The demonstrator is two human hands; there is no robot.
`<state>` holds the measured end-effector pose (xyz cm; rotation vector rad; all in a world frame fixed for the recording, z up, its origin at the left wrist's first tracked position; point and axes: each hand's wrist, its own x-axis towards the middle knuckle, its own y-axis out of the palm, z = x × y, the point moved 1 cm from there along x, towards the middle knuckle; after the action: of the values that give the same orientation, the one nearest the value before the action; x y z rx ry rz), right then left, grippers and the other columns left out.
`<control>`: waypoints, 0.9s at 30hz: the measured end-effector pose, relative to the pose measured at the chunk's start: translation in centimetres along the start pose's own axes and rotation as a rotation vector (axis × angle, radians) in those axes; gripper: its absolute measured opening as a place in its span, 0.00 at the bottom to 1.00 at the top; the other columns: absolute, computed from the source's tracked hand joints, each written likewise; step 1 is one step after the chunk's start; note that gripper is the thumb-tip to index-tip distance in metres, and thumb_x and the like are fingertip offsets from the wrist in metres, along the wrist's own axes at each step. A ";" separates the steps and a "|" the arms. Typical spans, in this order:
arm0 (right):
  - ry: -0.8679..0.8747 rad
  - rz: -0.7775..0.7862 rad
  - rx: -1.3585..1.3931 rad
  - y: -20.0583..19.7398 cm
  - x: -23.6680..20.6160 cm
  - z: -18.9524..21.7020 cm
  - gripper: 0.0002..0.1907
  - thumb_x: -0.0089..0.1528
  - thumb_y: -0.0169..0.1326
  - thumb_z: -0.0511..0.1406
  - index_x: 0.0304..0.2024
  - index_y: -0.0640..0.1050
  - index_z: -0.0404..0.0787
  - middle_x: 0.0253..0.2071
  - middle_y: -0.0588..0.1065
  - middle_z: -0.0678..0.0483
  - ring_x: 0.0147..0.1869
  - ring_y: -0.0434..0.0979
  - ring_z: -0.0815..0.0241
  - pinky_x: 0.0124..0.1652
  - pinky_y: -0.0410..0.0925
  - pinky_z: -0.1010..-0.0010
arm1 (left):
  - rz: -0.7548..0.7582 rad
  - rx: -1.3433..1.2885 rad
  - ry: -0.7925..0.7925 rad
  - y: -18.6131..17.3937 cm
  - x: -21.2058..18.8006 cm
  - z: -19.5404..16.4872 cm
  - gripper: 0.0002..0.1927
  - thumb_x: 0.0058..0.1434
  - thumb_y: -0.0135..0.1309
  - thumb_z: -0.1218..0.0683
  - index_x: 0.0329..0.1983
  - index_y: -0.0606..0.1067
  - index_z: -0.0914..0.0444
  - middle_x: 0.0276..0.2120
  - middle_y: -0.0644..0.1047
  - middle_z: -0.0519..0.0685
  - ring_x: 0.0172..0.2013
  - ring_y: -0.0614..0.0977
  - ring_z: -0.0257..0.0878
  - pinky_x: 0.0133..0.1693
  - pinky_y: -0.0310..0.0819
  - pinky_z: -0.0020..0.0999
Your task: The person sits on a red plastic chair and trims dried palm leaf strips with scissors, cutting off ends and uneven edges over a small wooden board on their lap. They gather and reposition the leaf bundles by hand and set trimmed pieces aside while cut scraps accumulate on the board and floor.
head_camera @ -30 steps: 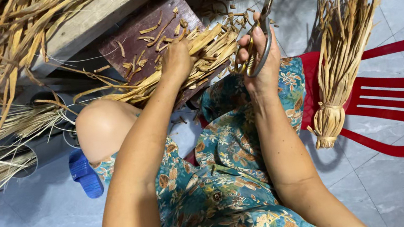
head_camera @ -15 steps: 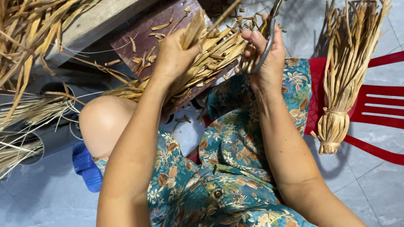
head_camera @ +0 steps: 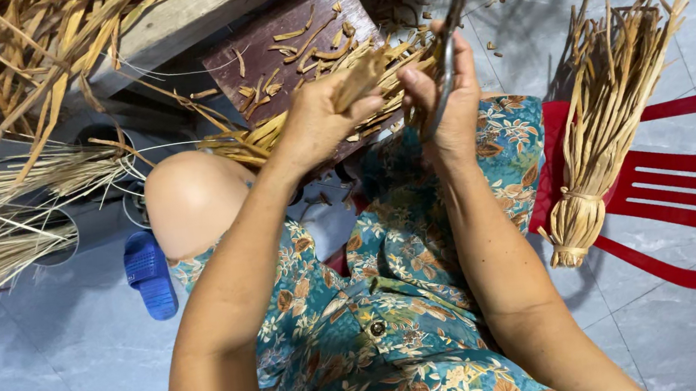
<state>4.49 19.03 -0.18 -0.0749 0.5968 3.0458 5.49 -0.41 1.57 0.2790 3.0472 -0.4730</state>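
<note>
My left hand (head_camera: 316, 119) grips a bundle of dry, tan reed strips (head_camera: 272, 130) that lies across my lap, its loose ends pointing right. My right hand (head_camera: 446, 95) holds a pair of metal scissors (head_camera: 454, 16), blades pointing up and away, right beside the bundle's ends. The two hands nearly touch. Short cut pieces of strip (head_camera: 297, 41) lie scattered on a dark red wooden stool (head_camera: 263, 41) just beyond my hands.
A tied bundle of reed strips (head_camera: 608, 125) leans on a red plastic chair (head_camera: 692, 185) at the right. Loose dry stalks (head_camera: 12, 196) pile up at the left and top left. A blue sandal (head_camera: 149, 272) lies on the grey tiled floor by my knee.
My left hand has drawn the bundle closer to the scissors. My right hand has tilted the scissors more upright next to the strip ends.
</note>
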 end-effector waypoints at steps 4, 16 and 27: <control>-0.043 0.020 0.055 0.2 0.0 -1.3 0.36 0.66 0.64 0.28 0.73 0.62 0.38 0.44 0.78 0.55 0.39 0.76 0.68 0.37 0.72 0.76 | 0.032 -0.016 -0.032 1.4 0.9 1.3 0.16 0.61 0.64 0.48 0.51 0.82 0.57 0.33 0.85 0.45 0.35 0.82 0.32 0.39 0.77 0.34; 0.036 -0.071 0.194 -2.4 1.8 -1.0 0.23 0.72 0.56 0.38 0.67 0.66 0.44 0.38 0.78 0.53 0.31 0.75 0.68 0.29 0.68 0.78 | -0.364 0.432 -0.249 0.1 8.3 8.5 0.17 0.57 0.66 0.47 0.44 0.82 0.59 0.35 0.83 0.58 0.37 0.85 0.52 0.41 0.78 0.48; 0.099 -0.093 0.140 -2.4 2.0 -1.4 0.25 0.70 0.58 0.42 0.67 0.68 0.45 0.37 0.77 0.54 0.31 0.74 0.68 0.27 0.68 0.77 | -0.161 0.461 -0.558 1.7 8.4 10.2 0.20 0.56 0.65 0.49 0.52 0.80 0.53 0.43 0.84 0.53 0.43 0.86 0.48 0.45 0.79 0.46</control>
<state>2.63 20.78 -2.53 -0.2434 0.7881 2.9145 -2.24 -0.53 -9.27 -0.0817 2.3967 -1.0590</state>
